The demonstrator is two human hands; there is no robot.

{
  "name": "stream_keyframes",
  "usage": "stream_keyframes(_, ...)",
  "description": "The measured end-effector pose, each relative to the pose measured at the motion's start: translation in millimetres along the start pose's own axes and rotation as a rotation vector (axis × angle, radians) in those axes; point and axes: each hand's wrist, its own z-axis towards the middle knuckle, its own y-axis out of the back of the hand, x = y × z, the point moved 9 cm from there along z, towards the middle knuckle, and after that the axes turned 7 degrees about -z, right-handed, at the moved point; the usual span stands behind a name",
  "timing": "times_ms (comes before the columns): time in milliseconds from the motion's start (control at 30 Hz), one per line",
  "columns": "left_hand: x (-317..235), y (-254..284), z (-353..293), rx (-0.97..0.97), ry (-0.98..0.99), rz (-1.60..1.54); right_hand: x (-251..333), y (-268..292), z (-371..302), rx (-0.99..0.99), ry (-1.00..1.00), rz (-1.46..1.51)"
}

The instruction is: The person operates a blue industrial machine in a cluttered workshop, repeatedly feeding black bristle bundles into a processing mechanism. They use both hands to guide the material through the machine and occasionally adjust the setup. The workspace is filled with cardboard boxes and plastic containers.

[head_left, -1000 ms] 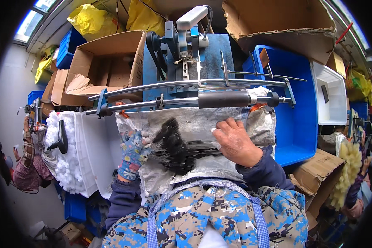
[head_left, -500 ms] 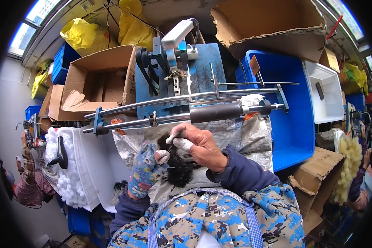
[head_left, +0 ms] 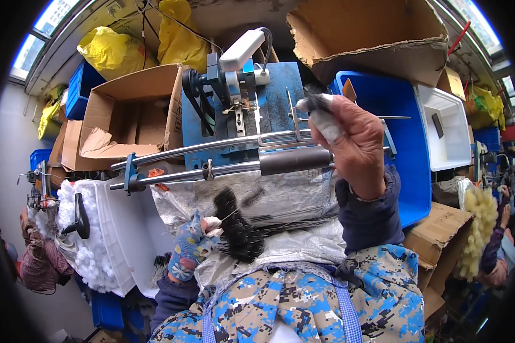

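Observation:
My right hand (head_left: 357, 143), with white wrapping on its fingers, is raised in front of the machine. It pinches a small tuft of black bristles (head_left: 316, 102), blurred. Low on the left, my left hand (head_left: 191, 243) wears a blue flowered covering, and its fingers are closed on a thin wire stem (head_left: 230, 214). The stem seems to lead to a small dark brush (head_left: 252, 197), though blur hides the join. Beside that hand, a heap of black wire brushes (head_left: 240, 234) lies on the silvery-grey sheet (head_left: 292, 197) over my lap.
Two metal rails with a dark roller (head_left: 296, 160) cross before the blue-based machine (head_left: 280, 86). A blue bin (head_left: 412, 194) stands right, a white tub (head_left: 117, 228) left, with white fluffy pieces (head_left: 94, 260) beside it. Cardboard boxes (head_left: 126, 86) stand behind. Other people work at both sides.
My right hand has left my left hand and risen up and right, now with a black bristle tuft in its fingers. My left hand stays low beside the brush heap.

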Motion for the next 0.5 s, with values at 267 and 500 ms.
stream_keyframes(267,2,8,-8,-0.053,0.006,-0.157,-100,-57,64,0.179,0.155,-1.32)
stream_keyframes(500,13,7,-7,-0.136,0.119,-0.213,-106,-61,62,0.166,0.137,-1.299)
